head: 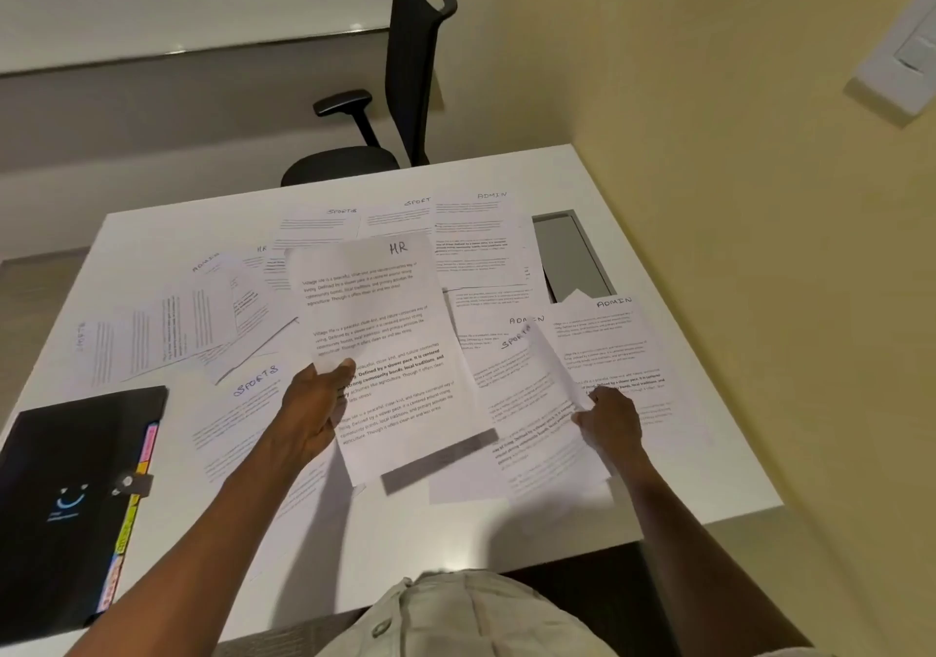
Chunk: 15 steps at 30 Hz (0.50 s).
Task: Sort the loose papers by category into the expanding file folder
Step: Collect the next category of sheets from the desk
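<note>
My left hand (311,416) has its grip clamped on the sheet headed HR (385,347), thumb on top at the sheet's left edge and fingers underneath, holding it lifted above the spread with its shadow falling on the tabletop (673,459) at the near edge. My right hand (610,421) pinches the right edge of a sheet headed SPORTS (532,393), its grip closed on the paper so that the edge curls upward. Just right of that hand lies a sheet headed ADMIN (613,347), flat on the tabletop. Another ADMIN sheet (481,236) lies at the far side, with two sports sheets (349,226) to its left. Left of the lifted HR page a fan of overlapping papers (177,322) spreads toward the left edge, and a sheet with blue SPORTS lettering (243,413) lies near my left forearm. The expanding file folder (66,504) sits closed at the near left corner, black, with coloured tabs along its right edge and a strap clasp. A grey recessed panel (570,256) is set in the tabletop at the far right. A black office chair (400,84) stands beyond the far edge.
</note>
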{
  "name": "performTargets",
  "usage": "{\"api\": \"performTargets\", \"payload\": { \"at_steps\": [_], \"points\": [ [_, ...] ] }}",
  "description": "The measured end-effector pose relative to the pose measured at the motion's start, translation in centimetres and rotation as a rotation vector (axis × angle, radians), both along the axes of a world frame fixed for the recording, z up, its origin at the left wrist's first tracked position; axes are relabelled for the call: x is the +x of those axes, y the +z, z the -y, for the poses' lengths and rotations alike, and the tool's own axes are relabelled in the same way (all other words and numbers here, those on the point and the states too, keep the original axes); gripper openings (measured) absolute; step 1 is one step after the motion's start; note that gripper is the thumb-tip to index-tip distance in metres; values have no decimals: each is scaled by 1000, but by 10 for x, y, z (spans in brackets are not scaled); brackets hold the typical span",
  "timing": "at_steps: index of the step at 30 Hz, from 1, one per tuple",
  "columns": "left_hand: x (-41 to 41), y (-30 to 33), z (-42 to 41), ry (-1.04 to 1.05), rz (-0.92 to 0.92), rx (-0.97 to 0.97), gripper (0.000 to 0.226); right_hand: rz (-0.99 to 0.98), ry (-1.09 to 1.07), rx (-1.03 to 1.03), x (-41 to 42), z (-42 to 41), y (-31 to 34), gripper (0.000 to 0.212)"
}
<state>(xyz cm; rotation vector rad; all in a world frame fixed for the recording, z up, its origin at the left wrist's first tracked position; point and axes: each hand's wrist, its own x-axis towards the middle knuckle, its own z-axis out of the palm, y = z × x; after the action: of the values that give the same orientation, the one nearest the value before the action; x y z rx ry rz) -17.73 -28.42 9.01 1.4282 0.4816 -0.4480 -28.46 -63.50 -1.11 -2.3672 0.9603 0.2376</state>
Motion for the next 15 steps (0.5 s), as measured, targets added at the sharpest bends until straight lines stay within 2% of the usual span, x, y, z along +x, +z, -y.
{"api": "performTargets", "payload": {
  "at_steps": [4, 8, 11, 13, 15],
  "points": [
    [3, 10, -3, 32, 6, -49, 30, 97, -36, 242, 12, -32, 12, 45],
    [2, 18, -3, 43, 43, -70, 27, 46, 60, 296, 18, -70, 5, 23],
    [-2, 20, -4, 38, 43, -47, 26, -6, 189, 161, 19, -79, -11, 17],
    [-3, 19, -7, 12, 36, -49, 22, 18, 130, 47, 16, -70, -16, 16],
    [-5, 18, -9, 4, 34, -37, 18, 23, 51, -212, 12, -53, -23, 25]
  ]
}}
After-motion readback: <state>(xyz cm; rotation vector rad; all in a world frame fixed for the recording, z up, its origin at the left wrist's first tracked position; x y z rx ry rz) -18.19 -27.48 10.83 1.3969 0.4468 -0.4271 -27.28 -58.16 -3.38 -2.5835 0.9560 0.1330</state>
